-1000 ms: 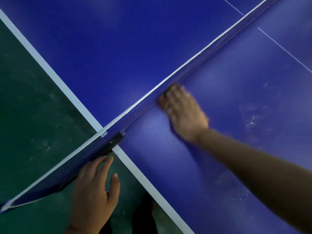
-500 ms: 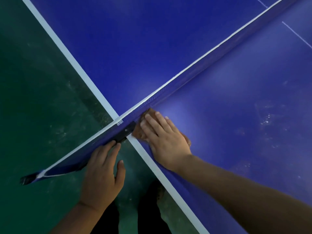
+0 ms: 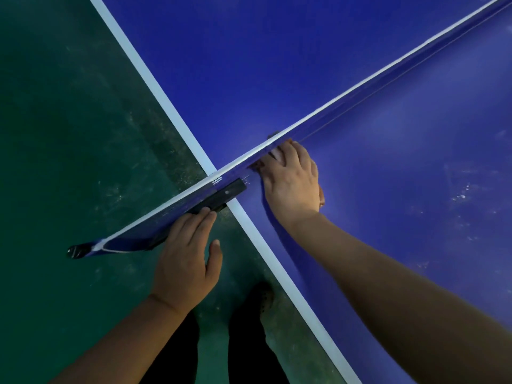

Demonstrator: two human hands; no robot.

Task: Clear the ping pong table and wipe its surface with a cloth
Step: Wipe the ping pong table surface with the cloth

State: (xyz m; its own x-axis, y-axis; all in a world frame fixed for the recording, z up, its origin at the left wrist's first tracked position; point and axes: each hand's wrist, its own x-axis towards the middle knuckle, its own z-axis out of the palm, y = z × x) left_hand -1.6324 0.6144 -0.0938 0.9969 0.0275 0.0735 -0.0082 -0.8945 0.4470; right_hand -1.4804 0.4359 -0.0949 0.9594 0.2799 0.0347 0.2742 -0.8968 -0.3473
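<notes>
The blue ping pong table (image 3: 401, 203) fills the right and top of the view, with a white edge line (image 3: 279, 261) running diagonally. My right hand (image 3: 291, 178) lies flat on a brownish cloth (image 3: 321, 195) pressed against the table beside the net (image 3: 346, 98). Most of the cloth is hidden under the palm, and a small bit shows past the net (image 3: 273, 133). My left hand (image 3: 185, 259) rests with straight fingers against the black net clamp (image 3: 219, 196) that sticks out past the table's side.
Pale dusty smears (image 3: 462, 195) mark the table at the right. The green floor (image 3: 63, 148) lies to the left and below. My dark-trousered legs (image 3: 249, 342) stand close to the table edge. The net post's end (image 3: 80, 250) juts out over the floor.
My right hand slid the cloth along the net towards the table's side, then a little back away from the edge. My left hand stayed by the clamp.
</notes>
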